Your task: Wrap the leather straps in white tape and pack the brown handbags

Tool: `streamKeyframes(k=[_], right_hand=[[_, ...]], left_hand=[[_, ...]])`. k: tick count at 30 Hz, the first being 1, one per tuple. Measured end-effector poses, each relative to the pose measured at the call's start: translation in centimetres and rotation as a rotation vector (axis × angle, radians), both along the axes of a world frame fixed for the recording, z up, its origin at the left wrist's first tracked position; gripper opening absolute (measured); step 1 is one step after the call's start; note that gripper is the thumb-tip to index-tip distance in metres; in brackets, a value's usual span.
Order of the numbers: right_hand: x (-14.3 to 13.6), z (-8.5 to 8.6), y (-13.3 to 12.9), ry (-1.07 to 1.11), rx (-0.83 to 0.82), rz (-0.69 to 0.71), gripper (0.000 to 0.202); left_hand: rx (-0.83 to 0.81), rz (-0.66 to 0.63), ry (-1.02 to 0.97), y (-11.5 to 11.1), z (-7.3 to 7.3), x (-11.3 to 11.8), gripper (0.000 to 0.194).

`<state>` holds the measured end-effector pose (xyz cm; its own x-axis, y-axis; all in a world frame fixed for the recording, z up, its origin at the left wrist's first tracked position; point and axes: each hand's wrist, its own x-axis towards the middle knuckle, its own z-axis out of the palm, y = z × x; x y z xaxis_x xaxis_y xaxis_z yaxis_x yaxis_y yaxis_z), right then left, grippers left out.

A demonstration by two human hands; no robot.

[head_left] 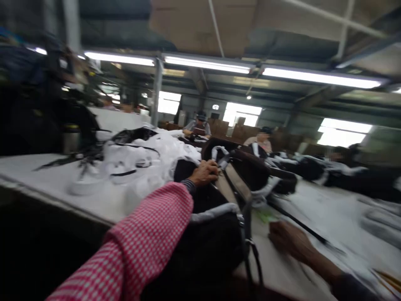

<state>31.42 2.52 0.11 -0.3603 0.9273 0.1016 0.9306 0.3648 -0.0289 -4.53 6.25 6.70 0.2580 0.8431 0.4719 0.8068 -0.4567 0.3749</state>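
My left hand (205, 172), in a pink checked sleeve, is curled over the upper part of a dark bag (208, 240) with beige panels and straps. White wrapping (216, 212) runs along the bag's edge. Its buckled straps (247, 234) hang down the right side. To the right of the bag, my right hand (290, 240) is low over the table, its fingers curled but smeared by motion. Just beyond its fingers lies a small green item (266, 215), too blurred to name. Whether that hand holds anything does not show.
White wrapping material (150, 156) is heaped on the pale table (40, 179) to the left. More dark bags (250, 167) lie behind and to the right. A person (198, 125) sits across the table, with others farther back. Dark goods (40, 100) are piled at far left.
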Motion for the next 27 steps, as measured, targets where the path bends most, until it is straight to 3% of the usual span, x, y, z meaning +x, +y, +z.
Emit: streamKeyframes(k=[7,16,23,27], right_hand=[[2.1,1.3,0.4,0.017,-0.106,-0.162,0.019],[2.8,0.5,1.5,0.041,-0.032,-0.104,0.023],[3.7,3.1,7.1,0.088,0.104,-0.136,0.03],[2.0,2.2,10.9,0.132,0.044,-0.109,0.031]], left_hand=[[0.046,-0.088,-0.031,2.8,-0.7,-0.7,0.032],[0.093,0.035,0.164,2.0,0.0,-0.1,0.035],[0.171,0.047,0.488,0.9,2.0,1.9,0.036],[0.193,0.104,0.563,0.4,3.0,3.2,0.035]])
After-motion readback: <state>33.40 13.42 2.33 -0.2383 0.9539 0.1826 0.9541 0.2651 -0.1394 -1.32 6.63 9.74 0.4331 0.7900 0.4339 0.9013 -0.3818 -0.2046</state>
